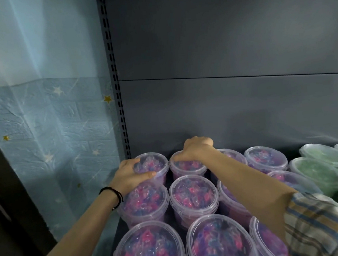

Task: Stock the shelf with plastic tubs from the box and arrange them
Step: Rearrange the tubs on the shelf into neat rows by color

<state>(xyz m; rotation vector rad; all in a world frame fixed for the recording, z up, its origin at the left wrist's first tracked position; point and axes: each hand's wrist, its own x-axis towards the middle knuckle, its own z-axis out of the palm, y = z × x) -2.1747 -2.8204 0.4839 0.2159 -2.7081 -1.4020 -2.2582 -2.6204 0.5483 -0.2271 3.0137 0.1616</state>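
Both hands are deep in the back row now. The left hand (130,177) grips the back-left tub (154,164), fingers wrapped round the lid's left edge and thumb laid along its near rim. The right hand (194,150) reaches further in, fingers curled over the far rim of the second back tub (188,167), so it is the deeper of the two.

Both tubs stand upright, lids on, pink and blue contents showing through. Each sits directly under its own hand, so neither arm needs to cross. A narrow dark gap separates the pair. The grey back panel (223,102) rises just behind the right knuckles, and the slotted upright (118,91) stands just left of the corner tub.

That's the relation that matters: away from the body is the only way to go, and there looks to be little room left. I'd judge this as squaring up the rear row. Green tubs (320,167) fill the right side. The box is out of view.
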